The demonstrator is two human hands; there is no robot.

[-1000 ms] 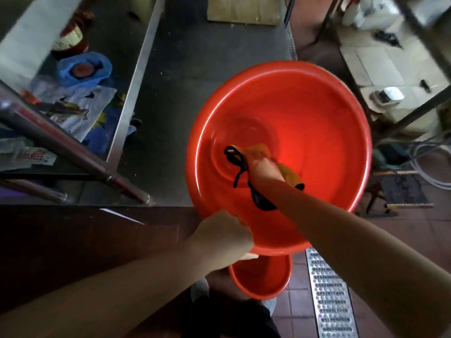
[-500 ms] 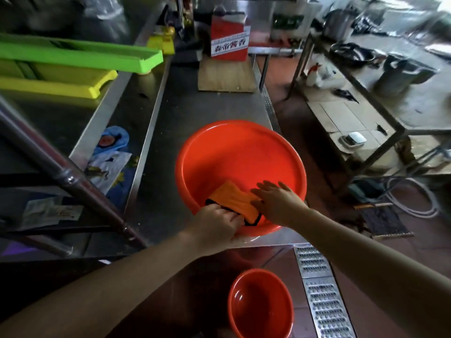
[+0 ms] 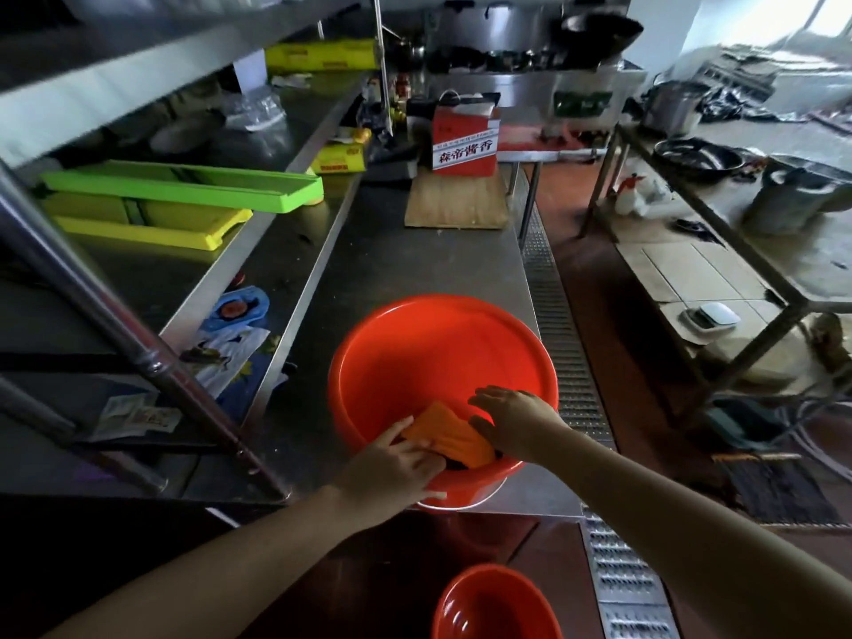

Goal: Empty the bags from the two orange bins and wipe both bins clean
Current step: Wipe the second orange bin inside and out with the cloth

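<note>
The large orange bin [image 3: 442, 362] stands on the near end of the stainless steel desk [image 3: 405, 269], its near rim at the desk edge. An orange cloth [image 3: 445, 433] with a dark edge lies against the inner near wall of this bin. My left hand [image 3: 392, 463] rests over the near rim with its fingers [image 3: 415, 454] loosely spread, touching the cloth's left end; it grips nothing firmly. My right hand [image 3: 516, 419] hangs inside the bin with fingers partly curled and open, touching the cloth's right end. The smaller orange bin [image 3: 495, 601] sits on the floor below the desk edge, upright and showing no contents.

Farther along the desk lie a wooden board [image 3: 456, 205] and a red carton [image 3: 465, 140] resting on its far end. The shelf to the left carries a green tray [image 3: 184, 186] stacked over a yellow tray [image 3: 152, 228]. A metal floor drain grate [image 3: 553, 325] runs along the desk's right side on red tile.
</note>
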